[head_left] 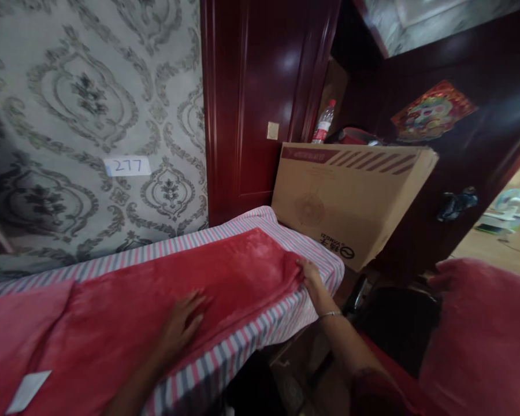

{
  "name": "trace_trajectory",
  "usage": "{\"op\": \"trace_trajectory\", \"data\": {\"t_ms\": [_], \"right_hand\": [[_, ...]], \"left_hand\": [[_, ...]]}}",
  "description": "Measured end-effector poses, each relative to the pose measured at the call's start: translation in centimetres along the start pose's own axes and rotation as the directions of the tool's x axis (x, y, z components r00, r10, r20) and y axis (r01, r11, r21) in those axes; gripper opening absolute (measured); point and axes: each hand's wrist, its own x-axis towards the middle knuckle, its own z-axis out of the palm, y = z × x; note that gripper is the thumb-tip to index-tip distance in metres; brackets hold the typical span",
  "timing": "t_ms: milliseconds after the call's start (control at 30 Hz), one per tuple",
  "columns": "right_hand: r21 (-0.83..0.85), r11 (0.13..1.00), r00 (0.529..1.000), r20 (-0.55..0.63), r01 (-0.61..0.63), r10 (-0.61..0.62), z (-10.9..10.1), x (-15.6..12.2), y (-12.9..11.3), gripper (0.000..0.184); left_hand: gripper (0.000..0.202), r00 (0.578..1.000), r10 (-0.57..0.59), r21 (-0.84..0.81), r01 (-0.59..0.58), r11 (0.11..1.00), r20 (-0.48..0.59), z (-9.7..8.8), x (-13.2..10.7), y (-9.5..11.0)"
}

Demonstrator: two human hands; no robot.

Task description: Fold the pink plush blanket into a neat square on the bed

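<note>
A red fleece blanket (164, 289) lies spread over a striped pink, white and grey sheet (260, 332) on a bed. My left hand (182, 323) rests flat on the blanket near its front edge, fingers stretched out. My right hand (311, 278) pinches the blanket's far right corner, where the fabric bunches up. A thin bracelet sits on that wrist.
A large cardboard box (351, 202) stands just past the bed's end, with a plastic bottle (324, 122) behind it. Dark red wooden panelling (251, 104) and patterned wallpaper with a label "277" (127, 166) back the bed. More red fabric (485, 341) sits at lower right.
</note>
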Motion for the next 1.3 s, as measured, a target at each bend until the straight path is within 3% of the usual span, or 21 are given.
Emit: {"op": "trace_trajectory", "data": {"t_ms": [100,200,300,400,467,533,567,633,733,867,967,1067,1167,1300], "right_hand": [[-0.019,1.0,0.999,-0.044,-0.008,0.007,1.4,0.7,-2.2,0.024],[-0.043,0.998,0.999,-0.003,0.053,-0.053,4.5,0.7,-5.3,0.033],[-0.115,0.953,0.952,0.159,0.28,-0.26,8.5,-1.8,-8.5,0.038],[-0.163,0.796,0.771,0.42,0.582,-0.478,12.0,-7.0,-10.0,0.042],[-0.14,0.686,0.622,0.576,0.714,-0.53,13.5,-11.1,-9.6,0.042],[-0.12,0.602,0.495,0.706,0.789,-0.507,14.3,-14.6,-8.4,0.044],[-0.117,0.576,0.451,0.752,0.809,-0.481,14.4,-16.0,-7.7,0.044],[-0.114,0.551,0.408,0.796,0.827,-0.447,14.3,-17.9,-6.3,0.042],[-0.118,0.548,0.433,0.755,0.828,-0.493,13.7,-18.9,-4.6,0.044],[-0.182,0.545,0.523,0.629,0.818,-0.575,13.2,-19.5,-3.2,0.057],[-0.214,0.537,0.548,0.585,0.816,-0.599,13.4,-20.3,-2.4,0.062],[-0.222,0.532,0.548,0.586,0.817,-0.597,13.8,-20.7,-2.2,0.056],[-0.192,0.536,0.537,0.573,0.822,-0.619,14.3,-20.7,-3.0,0.05],[-0.116,0.506,0.479,0.55,0.855,-0.684,15.2,-20.9,-5.4,0.047]], "left_hand": [[0.059,0.973,-0.213,-0.431,0.157,0.888,-0.084,-0.7,0.0,0.1],[0.073,0.901,-0.423,-0.785,0.192,0.589,-0.096,-1.1,0.2,0.0],[0.072,0.861,-0.504,-0.943,0.111,0.314,-0.066,-1.3,0.3,-0.6],[0.056,0.858,-0.514,-0.983,0.085,0.165,-0.012,-1.5,0.1,-1.2],[0.046,0.857,-0.514,-0.991,0.087,0.1,0.023,-1.7,0.0,-1.4],[0.039,0.856,-0.515,-0.995,0.084,0.052,0.045,-1.8,-0.1,-1.4],[0.037,0.857,-0.513,-0.996,0.078,0.032,0.051,-1.9,-0.2,-1.4],[0.035,0.857,-0.513,-0.997,0.072,0.002,0.061,-2.1,-0.2,-1.0],[0.042,0.835,-0.543,-0.994,0.106,0.01,0.083,-2.5,0.5,-0.2],[0.062,0.739,-0.667,-0.936,0.295,0.192,0.096,-2.9,3.0,0.4],[0.076,0.693,-0.717,-0.877,0.387,0.284,0.073,-2.7,5.5,0.5],[0.085,0.714,-0.7,-0.843,0.375,0.385,-0.002,-1.9,7.9,0.8],[0.081,0.764,-0.638,-0.801,0.321,0.505,-0.096,-1.6,10.0,1.4],[0.064,0.812,-0.542,-0.737,0.23,0.635,-0.214,-3.6,11.4,1.5]]}}
